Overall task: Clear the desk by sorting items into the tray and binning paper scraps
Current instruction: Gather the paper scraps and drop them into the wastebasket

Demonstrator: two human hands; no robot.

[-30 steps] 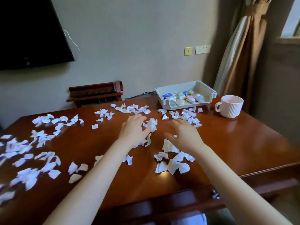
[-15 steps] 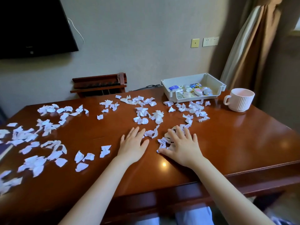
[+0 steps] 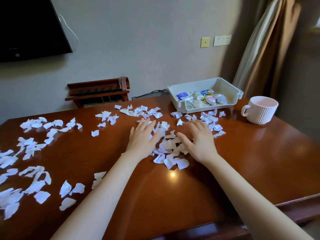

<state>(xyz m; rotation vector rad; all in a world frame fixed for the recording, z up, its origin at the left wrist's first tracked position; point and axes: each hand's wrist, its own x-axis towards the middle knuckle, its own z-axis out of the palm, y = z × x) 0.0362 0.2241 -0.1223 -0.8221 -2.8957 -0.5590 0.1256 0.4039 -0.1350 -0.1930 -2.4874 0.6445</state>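
Paper scraps point(image 3: 170, 149) are lying heaped on the desk point(image 3: 242, 161) between the left hand point(image 3: 142, 138) and right hand point(image 3: 199, 141), both resting palm-down with fingers spread, each grip loose and holding nothing. The tray point(image 3: 194, 85) is sitting at 1 o'clock, a mug point(image 3: 259, 110) just right of it.

No legible text, print on the packets point(image 3: 197, 101) in the tray point(image 3: 194, 83) too small, television point(image 3: 26, 28) logo blurred
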